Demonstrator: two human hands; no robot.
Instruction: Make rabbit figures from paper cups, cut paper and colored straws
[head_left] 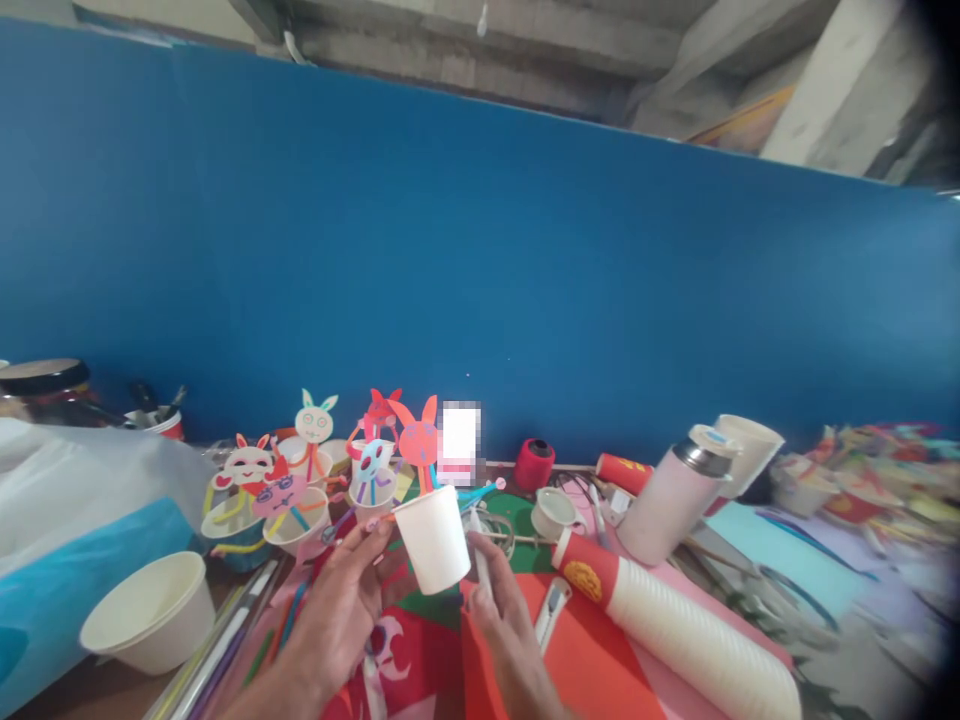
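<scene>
A white paper cup (433, 540) is tilted in front of me, with an orange-red paper animal head (418, 441) with pointed ears standing out of it on coloured stems. A blue pipe-cleaner arm (480, 491) with a pink end sticks out to the right. My left hand (356, 580) is closed at the cup's left side, its thumb and index finger by the rim and other fingers partly behind the cup. My right hand (504, 605), to the right of the cup, grips a slim white tube (481, 562) with a pointed tip upward.
Several finished paper-cup animals (300, 500) stand behind my left hand. At right are a stack of paper cups (697, 620), a pink thermos (667, 500) and a utility knife (553, 612). Orange-red paper (592, 660) lies below. A white bowl (154, 615) is at left.
</scene>
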